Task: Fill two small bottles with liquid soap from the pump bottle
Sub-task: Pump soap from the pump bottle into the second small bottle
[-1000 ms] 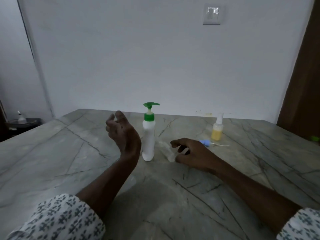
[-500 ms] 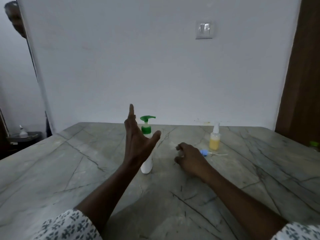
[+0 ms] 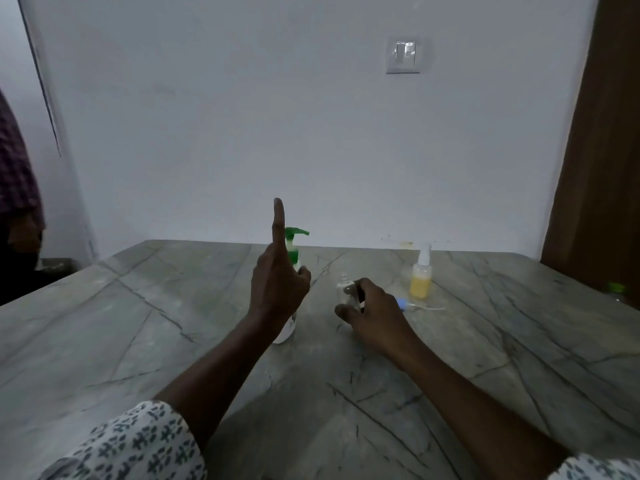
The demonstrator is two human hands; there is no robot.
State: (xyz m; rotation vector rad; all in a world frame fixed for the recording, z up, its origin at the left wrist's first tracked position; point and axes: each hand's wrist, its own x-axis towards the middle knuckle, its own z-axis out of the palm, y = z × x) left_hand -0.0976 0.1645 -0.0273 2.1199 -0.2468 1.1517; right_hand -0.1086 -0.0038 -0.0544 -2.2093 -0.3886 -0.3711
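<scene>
Surface (image 3: 138, 323): grey-green stone with dark veins, set against a white wall. Pump bottle (image 3: 294, 255): white body, green pump head with the spout pointing right, standing upright near the middle of the surface, its body largely hidden behind the left hand. Left hand (image 3: 277, 289): raised off the surface in front of the pump bottle, index finger straight up, thumb spread to the right, other fingers out of sight, holding nothing and not visibly touching the bottle. Small clear bottle (image 3: 345, 289): uncapped, upright, just right of the pump bottle. Right hand (image 3: 375, 315): low at the surface, fingers and thumb curled round the small clear bottle from its right side. Small yellow-filled bottle (image 3: 420, 282): white spray top fitted, upright, farther right and behind the right hand, apart from it. Blue cap (image 3: 402, 303): lying on the surface between the right hand and the yellow-filled bottle, a thin white tube trailing to the right. Sleeves (image 3: 138, 445): white with dark print, at the lower edge. Wall switch (image 3: 403, 57): above. Another person (image 3: 14, 174): checked shirt, far left edge.
</scene>
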